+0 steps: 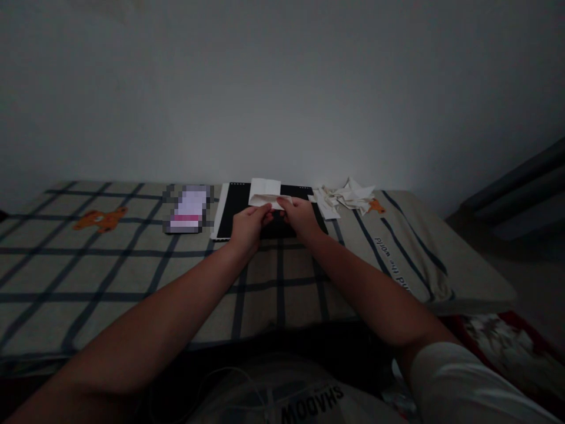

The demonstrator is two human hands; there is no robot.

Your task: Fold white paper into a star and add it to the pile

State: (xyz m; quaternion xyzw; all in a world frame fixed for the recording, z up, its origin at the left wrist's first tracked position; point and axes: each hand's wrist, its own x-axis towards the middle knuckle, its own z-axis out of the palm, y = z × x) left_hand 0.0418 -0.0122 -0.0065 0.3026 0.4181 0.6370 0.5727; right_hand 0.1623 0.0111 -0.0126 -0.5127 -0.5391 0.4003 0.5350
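Note:
A folded piece of white paper (265,187) is held between both hands, above a black flat board with a white edge (233,206). My left hand (249,225) pinches the paper's near edge with thumb and fingers. On the right part of that edge, my right hand (301,217) closes its thumb and fingers the same way. The fingers under the paper are partly hidden. Just right of the board lies a loose pile of folded and crumpled white paper (348,197).
Left of the board, a phone with a lit, blurred screen (189,207) lies on the checked cloth (132,271). A grey wall (273,88) rises directly behind. More whitish scraps (503,341) lie lower down at the right, past the cloth's edge.

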